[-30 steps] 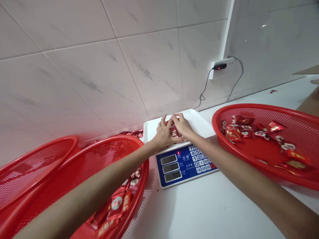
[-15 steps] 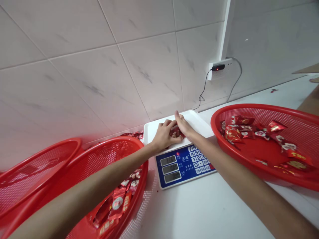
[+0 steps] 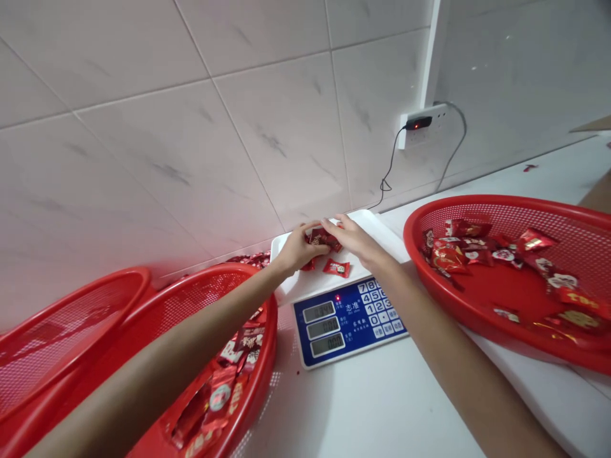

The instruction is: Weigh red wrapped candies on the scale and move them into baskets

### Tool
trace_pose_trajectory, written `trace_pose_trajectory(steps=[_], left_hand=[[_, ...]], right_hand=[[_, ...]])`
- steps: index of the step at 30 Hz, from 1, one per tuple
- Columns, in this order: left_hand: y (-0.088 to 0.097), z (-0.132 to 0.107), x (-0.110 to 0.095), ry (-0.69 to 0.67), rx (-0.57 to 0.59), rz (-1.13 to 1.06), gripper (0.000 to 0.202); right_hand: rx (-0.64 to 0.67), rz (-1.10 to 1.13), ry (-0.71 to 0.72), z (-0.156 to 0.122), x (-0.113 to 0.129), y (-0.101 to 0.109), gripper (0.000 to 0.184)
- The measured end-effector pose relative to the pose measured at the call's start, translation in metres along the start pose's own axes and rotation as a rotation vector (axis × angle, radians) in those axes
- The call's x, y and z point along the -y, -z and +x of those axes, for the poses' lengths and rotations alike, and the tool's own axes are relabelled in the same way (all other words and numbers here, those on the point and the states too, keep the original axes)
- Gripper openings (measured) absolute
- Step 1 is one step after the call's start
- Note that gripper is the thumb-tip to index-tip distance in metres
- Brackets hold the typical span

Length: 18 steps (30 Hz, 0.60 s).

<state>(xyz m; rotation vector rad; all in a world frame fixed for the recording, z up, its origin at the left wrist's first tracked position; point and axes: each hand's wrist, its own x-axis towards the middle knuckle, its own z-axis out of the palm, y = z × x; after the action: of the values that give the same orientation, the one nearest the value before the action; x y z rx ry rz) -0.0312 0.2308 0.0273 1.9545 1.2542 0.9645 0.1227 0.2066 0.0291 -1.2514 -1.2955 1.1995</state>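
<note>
A white scale tray (image 3: 382,238) sits on a digital scale with a blue keypad panel (image 3: 353,318). Over the tray, my left hand (image 3: 298,248) curls its fingers around several red wrapped candies (image 3: 319,238), closed on them from the left. From the right, my right hand (image 3: 357,242) presses against the same bunch, fingers bent over it and partly hiding it. A single red wrapped candy (image 3: 337,268) lies loose on the tray in front of the hands. Another bit of red wrapper shows just below my left fingers.
At right stands a red basket (image 3: 482,343) with wrapped candies. Two more red baskets are at left; the nearer basket (image 3: 271,337) holds candies under my left forearm. Behind the tray rises a tiled wall with a socket (image 3: 405,137) and cables. Wrapped candies (image 3: 255,259) lie behind the baskets.
Both hands have shifted slightly up and left on the tray, and more of the candies shows between them. A loose candy now shows on the tray. The scale's top reading has changed.
</note>
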Motion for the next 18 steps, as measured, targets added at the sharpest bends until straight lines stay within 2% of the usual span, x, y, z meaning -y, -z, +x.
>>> trace_pose_trajectory(steps=[3, 6, 9, 11, 12, 14, 16, 18], left_hand=[[0.008, 0.0, -0.01, 0.059, 0.017, -0.14, 0.041], [0.021, -0.005, -0.025, 0.12, 0.003, -0.251, 0.032], [0.036, -0.014, -0.042, 0.145, -0.038, -0.336, 0.03], [0.043, -0.022, -0.051, 0.151, -0.062, -0.378, 0.031], [0.045, -0.027, -0.055, 0.156, -0.068, -0.395, 0.031], [0.047, -0.036, -0.06, 0.172, -0.072, -0.426, 0.032], [0.045, -0.044, -0.062, 0.189, -0.07, -0.462, 0.032], [0.04, -0.051, -0.064, 0.202, -0.067, -0.497, 0.032]], right_hand=[[0.116, -0.164, 0.072, -0.006, 0.005, 0.02, 0.075], [0.238, -0.405, 0.17, -0.009, 0.004, 0.028, 0.096], [0.266, -0.694, 0.186, -0.007, -0.003, 0.02, 0.127], [0.283, -0.867, 0.178, -0.004, -0.009, 0.009, 0.136], [0.31, -0.928, 0.185, -0.001, -0.012, 0.003, 0.135], [0.379, -1.0, 0.243, 0.005, -0.014, -0.006, 0.118], [0.414, -1.026, 0.33, 0.01, -0.014, -0.014, 0.088], [0.378, -1.026, 0.403, 0.014, -0.013, -0.021, 0.058]])
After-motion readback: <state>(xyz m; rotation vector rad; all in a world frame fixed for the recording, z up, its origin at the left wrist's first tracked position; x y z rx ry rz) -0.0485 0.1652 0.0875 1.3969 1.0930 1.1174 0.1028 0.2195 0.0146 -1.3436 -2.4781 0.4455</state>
